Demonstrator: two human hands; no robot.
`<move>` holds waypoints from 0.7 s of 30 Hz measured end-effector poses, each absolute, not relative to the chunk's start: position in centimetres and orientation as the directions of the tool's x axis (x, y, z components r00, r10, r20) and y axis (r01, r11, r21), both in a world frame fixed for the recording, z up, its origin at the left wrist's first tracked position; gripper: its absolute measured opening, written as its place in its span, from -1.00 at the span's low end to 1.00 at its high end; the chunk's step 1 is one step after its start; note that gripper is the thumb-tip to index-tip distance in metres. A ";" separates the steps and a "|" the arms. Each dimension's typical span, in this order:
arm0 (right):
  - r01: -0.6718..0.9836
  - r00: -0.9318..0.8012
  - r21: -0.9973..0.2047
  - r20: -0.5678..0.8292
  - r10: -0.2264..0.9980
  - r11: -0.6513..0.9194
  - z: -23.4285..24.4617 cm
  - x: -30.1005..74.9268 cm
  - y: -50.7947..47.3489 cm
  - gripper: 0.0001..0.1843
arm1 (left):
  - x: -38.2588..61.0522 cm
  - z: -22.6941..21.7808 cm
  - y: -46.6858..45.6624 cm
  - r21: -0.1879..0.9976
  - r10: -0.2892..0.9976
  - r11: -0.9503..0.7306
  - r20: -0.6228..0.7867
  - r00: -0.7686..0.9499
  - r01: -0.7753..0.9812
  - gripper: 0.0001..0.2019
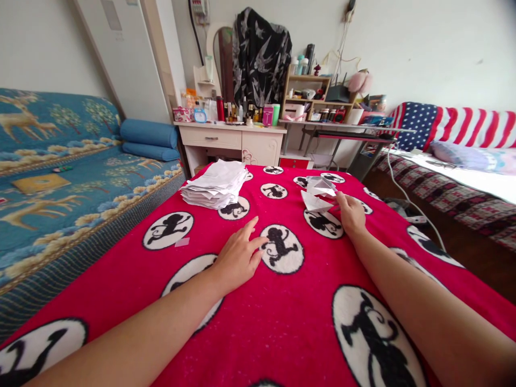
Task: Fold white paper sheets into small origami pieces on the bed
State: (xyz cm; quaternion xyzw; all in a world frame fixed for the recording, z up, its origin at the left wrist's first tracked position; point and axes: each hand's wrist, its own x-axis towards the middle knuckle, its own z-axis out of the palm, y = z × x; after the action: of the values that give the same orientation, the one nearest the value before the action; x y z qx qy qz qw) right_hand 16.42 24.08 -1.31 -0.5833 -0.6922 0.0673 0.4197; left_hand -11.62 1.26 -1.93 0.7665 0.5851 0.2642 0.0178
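Note:
My left hand [239, 255] hovers over or rests on the red blanket [278, 317], and I cannot tell which. Its fingers are spread and nothing is in them. To the right and farther away, my right hand [351, 214] has its fingertips drawn together at the edge of a folded white paper [316, 202]. Just behind that paper lies another folded paper [321, 186]. Beyond my left hand stands a thick, uneven stack of white paper sheets [217, 184]. A small pale scrap [182, 242] lies on the blanket left of my left hand.
A blue patterned sofa [92, 172] runs along the left side. Behind the blanket-covered surface are a white dresser [217, 137] crowded with bottles and a desk [346, 128] with a shelf. On the right are a bed [475, 166] and a white cable [411, 201].

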 end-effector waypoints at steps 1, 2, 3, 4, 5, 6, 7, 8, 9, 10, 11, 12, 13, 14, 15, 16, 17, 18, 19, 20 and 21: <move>0.781 0.018 -0.564 0.450 0.893 0.269 -1.2 16.3 23.8 -0.39 | -11.6 -1.9 1.3 0.333 0.905 -0.317 0.387 0.177 0.888 -0.68; 0.813 -0.001 -0.531 0.410 0.912 0.240 -1.1 16.2 23.6 -0.39 | -11.6 -1.9 1.3 0.332 0.904 -0.317 0.388 0.178 0.888 -0.68; 0.841 -0.021 -0.491 0.390 0.920 0.227 -1.1 16.1 23.5 -0.41 | -11.6 -1.9 1.3 0.332 0.905 -0.317 0.387 0.178 0.889 -0.68; 0.861 -0.027 -0.459 0.392 0.920 0.221 -1.1 16.0 23.4 -0.45 | -11.6 -1.8 1.3 0.333 0.906 -0.315 0.386 0.176 0.889 -0.68; 0.872 -0.019 -0.438 0.414 0.910 0.217 -1.2 16.0 23.4 -0.50 | -11.6 -1.8 1.3 0.333 0.906 -0.314 0.385 0.176 0.889 -0.68; 0.876 0.002 -0.431 0.452 0.892 0.216 -1.3 15.9 23.4 -0.55 | -11.5 -1.7 1.3 0.334 0.906 -0.313 0.385 0.175 0.889 -0.68; 0.873 0.027 -0.434 0.500 0.865 0.224 -1.4 15.9 23.5 -0.58 | -11.5 -1.7 1.2 0.333 0.906 -0.313 0.385 0.175 0.889 -0.68; 0.864 0.050 -0.442 0.553 0.832 0.241 -1.4 16.0 23.6 -0.61 | -11.5 -1.7 1.2 0.332 0.906 -0.314 0.386 0.175 0.890 -0.68; 0.853 0.064 -0.447 0.600 0.798 0.268 -1.5 16.0 23.7 -0.62 | -11.5 -1.6 1.2 0.331 0.906 -0.313 0.385 0.175 0.890 -0.67; 0.843 0.067 -0.448 0.637 0.768 0.297 -1.5 16.1 23.8 -0.63 | -11.5 -1.6 1.2 0.330 0.906 -0.312 0.385 0.175 0.891 -0.67; 0.837 0.063 -0.444 0.659 0.750 0.320 -1.5 16.1 23.9 -0.63 | -11.5 -1.6 1.2 0.329 0.907 -0.311 0.383 0.175 0.892 -0.67; 0.836 0.065 -0.443 0.667 0.743 0.324 -1.4 16.1 24.0 -0.63 | -11.5 -1.6 1.2 0.327 0.907 -0.311 0.382 0.176 0.892 -0.67; 0.840 0.073 -0.445 0.660 0.748 0.311 -1.3 16.1 24.0 -0.62 | -11.5 -1.6 1.3 0.324 0.908 -0.310 0.379 0.178 0.894 -0.67; 0.847 0.086 -0.450 0.641 0.763 0.283 -1.3 16.1 23.9 -0.61 | -11.5 -1.7 1.3 0.320 0.909 -0.310 0.377 0.179 0.895 -0.67; 0.855 0.100 -0.456 0.612 0.784 0.248 -1.2 16.0 23.9 -0.59 | -11.5 -1.7 1.3 0.316 0.909 -0.309 0.376 0.181 0.897 -0.66; 0.860 0.114 -0.464 0.579 0.808 0.212 -1.2 16.0 23.9 -0.57 | -11.5 -1.7 1.3 0.312 0.909 -0.309 0.375 0.182 0.899 -0.66; 0.862 0.124 -0.473 0.546 0.829 0.183 -1.2 16.0 23.8 -0.56 | -11.5 -1.8 1.3 0.309 0.909 -0.308 0.376 0.182 0.900 -0.66; 0.858 0.122 -0.483 0.519 0.846 0.173 -1.2 16.0 23.8 -0.57 | -11.5 -1.8 1.4 0.307 0.908 -0.307 0.379 0.180 0.901 -0.66; 0.848 0.106 -0.496 0.504 0.857 0.187 -1.3 16.0 23.8 -0.59 | -11.6 -1.9 1.4 0.306 0.907 -0.306 0.382 0.178 0.902 -0.66; 0.828 0.079 -0.514 0.501 0.862 0.223 -1.4 16.0 23.8 -0.61 | -11.6 -1.9 1.4 0.306 0.906 -0.305 0.385 0.176 0.902 -0.66; 0.799 0.043 -0.534 0.508 0.860 0.275 -1.6 16.1 23.8 -0.62 | -11.6 -2.0 1.4 0.305 0.906 -0.305 0.386 0.176 0.902 -0.66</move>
State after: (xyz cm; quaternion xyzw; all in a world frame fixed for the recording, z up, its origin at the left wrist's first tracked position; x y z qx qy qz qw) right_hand 16.11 23.77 -1.56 -0.6008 -0.6906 0.0378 0.4010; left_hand -11.59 1.44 -1.98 0.7668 0.5893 0.2543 0.0037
